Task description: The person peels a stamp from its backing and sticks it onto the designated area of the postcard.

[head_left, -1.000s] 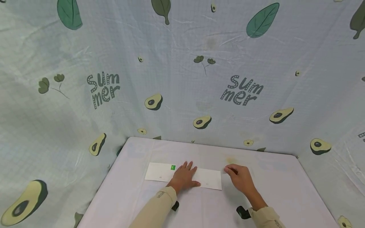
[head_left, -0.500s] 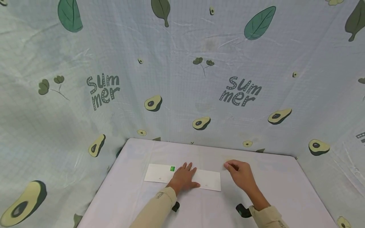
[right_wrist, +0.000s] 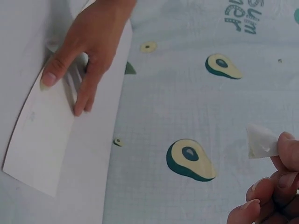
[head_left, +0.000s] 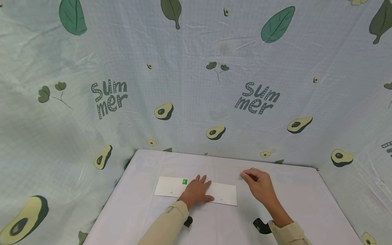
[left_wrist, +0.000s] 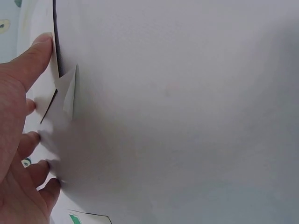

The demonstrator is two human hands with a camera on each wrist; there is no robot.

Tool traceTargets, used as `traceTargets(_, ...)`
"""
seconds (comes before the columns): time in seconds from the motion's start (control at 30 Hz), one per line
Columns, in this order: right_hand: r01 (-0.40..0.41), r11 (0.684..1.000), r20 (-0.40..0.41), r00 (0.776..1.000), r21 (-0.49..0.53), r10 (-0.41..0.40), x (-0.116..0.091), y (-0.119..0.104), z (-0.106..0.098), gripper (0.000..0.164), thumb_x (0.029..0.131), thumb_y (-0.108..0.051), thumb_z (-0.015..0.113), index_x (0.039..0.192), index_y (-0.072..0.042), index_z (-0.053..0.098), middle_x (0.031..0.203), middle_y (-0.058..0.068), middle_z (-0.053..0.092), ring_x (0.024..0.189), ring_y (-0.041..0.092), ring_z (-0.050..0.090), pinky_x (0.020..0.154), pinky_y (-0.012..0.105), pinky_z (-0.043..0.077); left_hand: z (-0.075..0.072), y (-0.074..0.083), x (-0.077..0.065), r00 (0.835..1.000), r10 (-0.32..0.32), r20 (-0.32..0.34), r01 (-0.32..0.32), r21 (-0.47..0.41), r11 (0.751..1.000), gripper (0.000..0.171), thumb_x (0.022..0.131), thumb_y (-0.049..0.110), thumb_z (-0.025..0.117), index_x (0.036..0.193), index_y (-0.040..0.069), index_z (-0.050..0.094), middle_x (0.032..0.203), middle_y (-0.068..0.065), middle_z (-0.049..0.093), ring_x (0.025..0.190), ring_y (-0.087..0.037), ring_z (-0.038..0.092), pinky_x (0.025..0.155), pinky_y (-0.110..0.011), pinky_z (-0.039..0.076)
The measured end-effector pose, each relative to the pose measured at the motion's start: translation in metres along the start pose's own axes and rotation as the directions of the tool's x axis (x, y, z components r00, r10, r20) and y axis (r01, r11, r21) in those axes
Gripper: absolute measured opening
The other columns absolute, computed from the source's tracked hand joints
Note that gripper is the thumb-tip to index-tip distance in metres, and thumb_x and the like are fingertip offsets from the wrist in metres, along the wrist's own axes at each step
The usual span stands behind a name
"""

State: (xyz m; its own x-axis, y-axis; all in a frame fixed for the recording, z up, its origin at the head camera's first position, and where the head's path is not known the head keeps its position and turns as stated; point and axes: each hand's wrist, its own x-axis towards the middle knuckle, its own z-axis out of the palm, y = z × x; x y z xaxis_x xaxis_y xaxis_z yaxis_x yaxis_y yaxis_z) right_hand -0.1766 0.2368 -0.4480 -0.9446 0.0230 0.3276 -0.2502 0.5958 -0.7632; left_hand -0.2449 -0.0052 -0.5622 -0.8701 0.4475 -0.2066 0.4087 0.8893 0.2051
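Observation:
My left hand (head_left: pixel 196 190) lies spread over the middle of a long white paper strip (head_left: pixel 225 194), its fingers pressing it against the table. A green square (head_left: pixel 185 181) marks the strip's left part. Below the left thumb, in the left wrist view, a small pointed flap (left_wrist: pixel 70 93) sticks up at the strip's near edge. Off the strip's right end, my right hand (head_left: pixel 259 185) is raised with thumb and finger pinching a small whitish translucent piece of tape (right_wrist: pixel 262 142). Under the left palm, a shiny band (right_wrist: pixel 74 81) crosses the paper in the right wrist view.
A white-covered table (head_left: pixel 147 217) carries the strip. Behind and beside it hangs a pale cloth (head_left: pixel 190 85) printed with avocados and leaves. Black wrist devices show at the left cuff (head_left: pixel 180 208) and right cuff (head_left: pixel 284 231).
My right hand has risen slightly and moved a little farther from the strip, still pinching the piece of tape. The left hand stays in place on the paper.

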Motion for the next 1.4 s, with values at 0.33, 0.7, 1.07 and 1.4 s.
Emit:
traceTargets(0.33,0.028,0.999,-0.012,1.0,0.028,-0.027,-0.002,-0.008,0.001,0.008,0.096,-0.009,0.073,0.098,-0.006,0.08,0.083,0.003,0.071,0.072,0.005,0.052,0.063,0.021,0.048,-0.001,-0.003,-0.001,1.0,0.011,0.011,-0.011,0.003,1.0,0.076,0.095,0.06,0.066,0.158,0.024,0.046,0.172,-0.005,0.033,0.16,-0.033,0.031,0.129,-0.048,0.033)
traceTargets(0.7,0.059,0.998,0.005,0.998,0.037,-0.059,0.0,-0.004,0.007,0.007,0.095,-0.006,0.074,0.098,-0.003,0.079,0.079,0.001,0.068,0.069,0.006,0.053,0.06,0.022,0.05,-0.032,0.006,-0.007,0.993,0.09,-0.074,-0.106,-0.271,0.957,0.07,0.097,0.053,0.069,0.155,0.019,0.051,0.17,-0.004,0.038,0.159,-0.029,0.034,0.127,-0.049,0.035)
traceTargets(1.07,0.009,0.998,0.04,0.999,0.055,-0.011,0.001,-0.009,0.014,0.008,0.097,-0.009,0.073,0.098,-0.007,0.08,0.081,0.003,0.069,0.072,0.008,0.053,0.065,0.021,0.05,-0.065,0.019,-0.02,0.978,0.136,-0.157,-0.207,-0.688,0.696,0.054,0.104,0.036,0.065,0.152,0.013,0.055,0.155,-0.004,0.059,0.145,-0.024,0.056,0.117,-0.044,0.049)
traceTargets(1.4,0.051,0.995,0.027,0.998,0.081,-0.053,0.001,-0.004,0.022,0.007,0.096,-0.008,0.073,0.096,-0.005,0.079,0.078,0.002,0.066,0.068,0.007,0.052,0.061,0.021,0.049,-0.08,0.035,-0.022,0.962,0.182,-0.205,-0.266,-0.861,0.433,0.041,0.106,0.026,0.062,0.141,0.005,0.065,0.138,-0.012,0.071,0.124,-0.025,0.072,0.106,-0.038,0.058)
